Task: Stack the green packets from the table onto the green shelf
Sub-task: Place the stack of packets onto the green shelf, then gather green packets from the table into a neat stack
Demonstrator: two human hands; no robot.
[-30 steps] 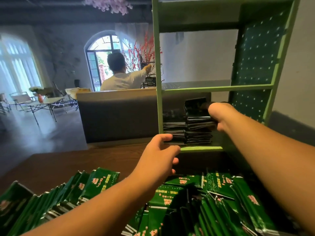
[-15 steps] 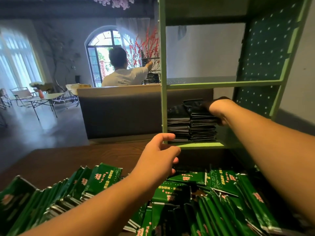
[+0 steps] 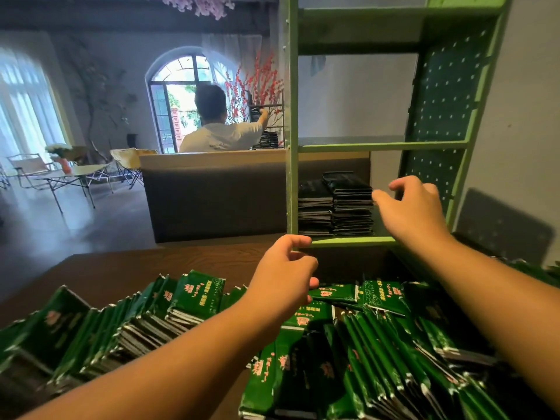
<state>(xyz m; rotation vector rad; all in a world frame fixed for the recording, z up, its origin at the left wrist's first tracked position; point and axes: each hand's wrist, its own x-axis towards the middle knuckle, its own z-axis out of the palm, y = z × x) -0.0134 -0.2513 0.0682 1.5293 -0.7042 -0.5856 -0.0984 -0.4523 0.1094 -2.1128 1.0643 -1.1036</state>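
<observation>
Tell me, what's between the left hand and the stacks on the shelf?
In the head view, the shelf's green post and front ledge stand between the left hand and the stacks. No packets are there.

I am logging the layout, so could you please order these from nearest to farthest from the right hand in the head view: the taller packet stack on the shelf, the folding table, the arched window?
From the right hand:
1. Taller packet stack, just left of its fingertips.
2. Folding table, far left.
3. Arched window, back wall.
</observation>
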